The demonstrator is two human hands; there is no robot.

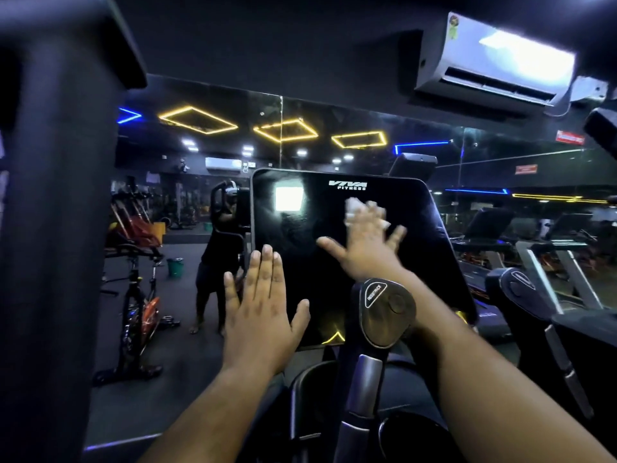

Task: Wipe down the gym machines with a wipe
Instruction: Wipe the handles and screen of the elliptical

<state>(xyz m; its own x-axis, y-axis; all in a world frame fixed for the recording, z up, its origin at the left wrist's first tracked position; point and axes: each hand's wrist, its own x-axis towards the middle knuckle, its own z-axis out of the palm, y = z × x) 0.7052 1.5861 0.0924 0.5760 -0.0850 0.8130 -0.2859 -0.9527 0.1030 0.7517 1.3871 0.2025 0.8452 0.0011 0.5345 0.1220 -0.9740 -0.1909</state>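
Wipe [354,206] pressed under our flat, spread right hand [364,248] high on the console screen [300,235], left hand [260,312] splayed at its lower-left edge; we risk smearing fingerprints.

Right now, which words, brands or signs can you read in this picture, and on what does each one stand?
"VIVA FITNESS": top of the black screen.
"RESISTANCE", as far as I can read it: label on the grey knob.
Red sign high on the right: too blurred to read.
Orange sign below it: too small to read.
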